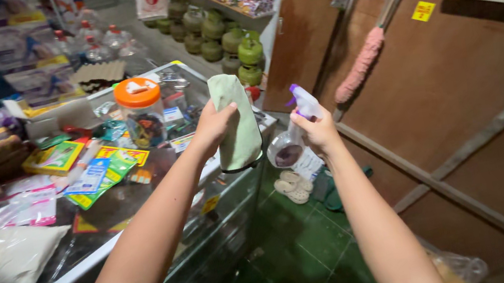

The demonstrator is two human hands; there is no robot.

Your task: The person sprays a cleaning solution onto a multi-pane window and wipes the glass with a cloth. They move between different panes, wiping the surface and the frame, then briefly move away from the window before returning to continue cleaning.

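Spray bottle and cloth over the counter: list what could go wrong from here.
1. The spray bottle in the right hand sits close to the glass counter; mist could wet the paper packets.
2. The green cloth in the left hand could brush the orange-lidded jar.

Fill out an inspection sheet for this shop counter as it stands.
Surface: glass counter with a metal edge, goods displayed beneath.
Job's things: light green cloth held upright; clear spray bottle with a purple nozzle.
Clutter: orange-lidded jar, colourful packets, white sack.
Grippers: left hand grips the cloth; right hand grips the spray bottle.
Cables: nothing seen.
Surroundings: green tiled floor, sandals, green gas cylinders, wooden wall, pink duster.
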